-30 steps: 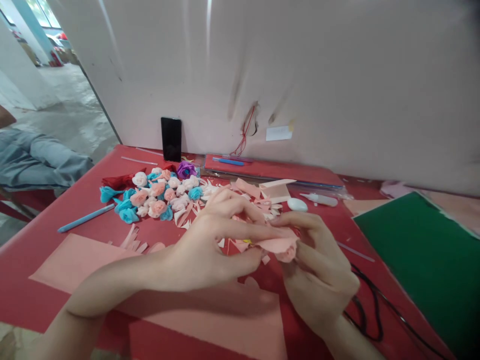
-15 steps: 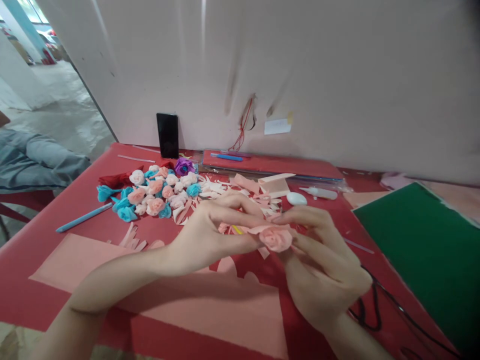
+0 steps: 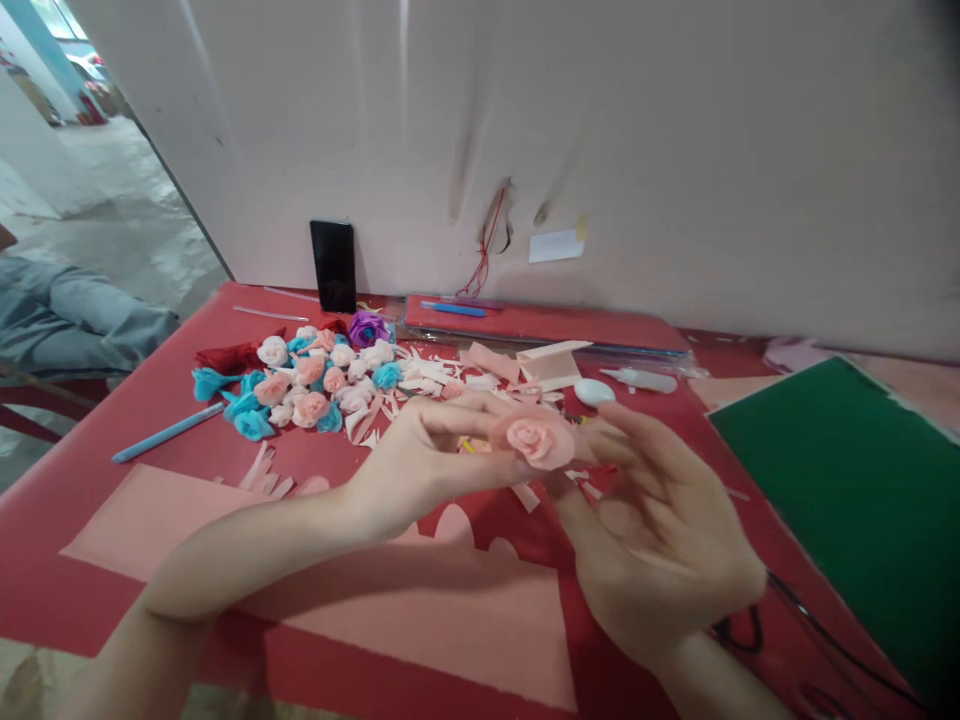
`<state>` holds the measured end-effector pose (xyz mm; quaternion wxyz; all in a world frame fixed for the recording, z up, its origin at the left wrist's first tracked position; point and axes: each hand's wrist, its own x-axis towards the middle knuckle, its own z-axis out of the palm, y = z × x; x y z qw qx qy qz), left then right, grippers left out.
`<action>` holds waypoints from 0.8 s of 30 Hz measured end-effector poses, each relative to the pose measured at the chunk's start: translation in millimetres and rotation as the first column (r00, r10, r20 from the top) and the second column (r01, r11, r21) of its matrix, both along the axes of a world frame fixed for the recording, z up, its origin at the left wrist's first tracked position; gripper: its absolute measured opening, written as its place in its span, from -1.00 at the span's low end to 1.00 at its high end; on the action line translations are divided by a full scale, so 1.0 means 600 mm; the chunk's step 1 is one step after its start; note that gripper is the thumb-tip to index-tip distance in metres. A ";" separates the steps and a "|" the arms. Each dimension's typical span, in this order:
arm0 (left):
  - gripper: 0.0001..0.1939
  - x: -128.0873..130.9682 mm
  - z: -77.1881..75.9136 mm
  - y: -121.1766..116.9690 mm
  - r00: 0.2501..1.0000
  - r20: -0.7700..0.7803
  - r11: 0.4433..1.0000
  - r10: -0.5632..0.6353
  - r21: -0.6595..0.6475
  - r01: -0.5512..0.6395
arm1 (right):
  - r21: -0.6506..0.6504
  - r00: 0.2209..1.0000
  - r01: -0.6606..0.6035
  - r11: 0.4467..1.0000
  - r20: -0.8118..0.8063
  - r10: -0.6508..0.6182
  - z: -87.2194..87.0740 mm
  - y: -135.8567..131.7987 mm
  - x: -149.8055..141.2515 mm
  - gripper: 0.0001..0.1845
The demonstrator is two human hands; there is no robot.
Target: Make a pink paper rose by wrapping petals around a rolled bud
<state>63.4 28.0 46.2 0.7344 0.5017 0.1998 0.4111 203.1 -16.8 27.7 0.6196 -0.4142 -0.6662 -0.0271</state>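
Pink paper rose [image 3: 538, 441] faces me, my left hand [image 3: 401, 465] clamping it from nine o'clock, right hand [image 3: 671, 540] at four, closure unclear

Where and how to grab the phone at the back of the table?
Probably by its two long side edges, around mid-height, fingers coming from the front. The phone stands upright with its back to the wall panel, so the sides look free while the rear is blocked.

Phone [image 3: 334, 267] behind paper roses [image 3: 310, 372], squeeze bottle [image 3: 639, 380] to their right.
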 end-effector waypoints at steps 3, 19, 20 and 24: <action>-0.88 0.002 -0.001 0.000 1.000 0.005 1.000 0.007 0.018 -0.007 | -0.010 0.994 0.001 1.000 0.109 0.000 0.010 -0.003 -0.003 -0.57; -0.94 0.010 -0.010 -0.009 0.998 0.045 0.999 0.050 -0.014 -0.050 | -0.065 0.974 0.036 0.997 0.224 -0.020 0.019 -0.008 0.001 -0.70; -0.93 0.010 -0.010 -0.008 0.998 0.052 0.999 0.042 -0.011 -0.041 | -0.086 0.976 0.032 0.996 0.216 -0.013 0.021 -0.009 0.000 -0.70; -0.93 0.005 -0.011 -0.007 0.996 0.092 0.998 -0.022 0.054 0.017 | -0.167 0.976 0.019 0.986 0.217 0.018 0.028 -0.011 -0.001 -0.77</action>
